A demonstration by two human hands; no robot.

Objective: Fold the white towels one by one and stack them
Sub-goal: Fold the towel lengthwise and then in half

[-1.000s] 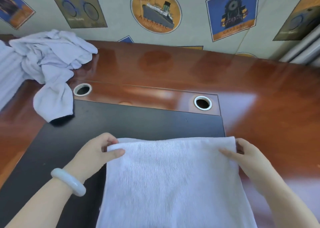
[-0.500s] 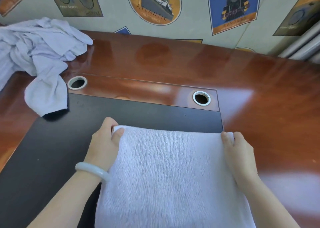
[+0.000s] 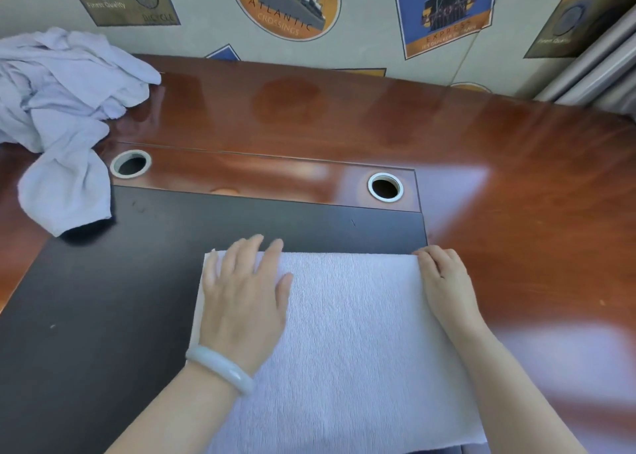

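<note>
2 hands (L (image 3: 244, 302), R (image 3: 444, 281)) on towel (image 3: 351, 350); posters: ATLANTIC CROSSINGS (image 3: 285, 2), EXPRESS (image 3: 444, 13).

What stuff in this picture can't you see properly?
All in the head view:
- Pile of towels: it runs off the left edge and is all bunched up, so how many there are is unclear.
- Flat towel: its top layer hides any layers folded underneath.
- Right hand: it hides its own thumb, so it is unclear whether it pinches the towel's corner.
</note>
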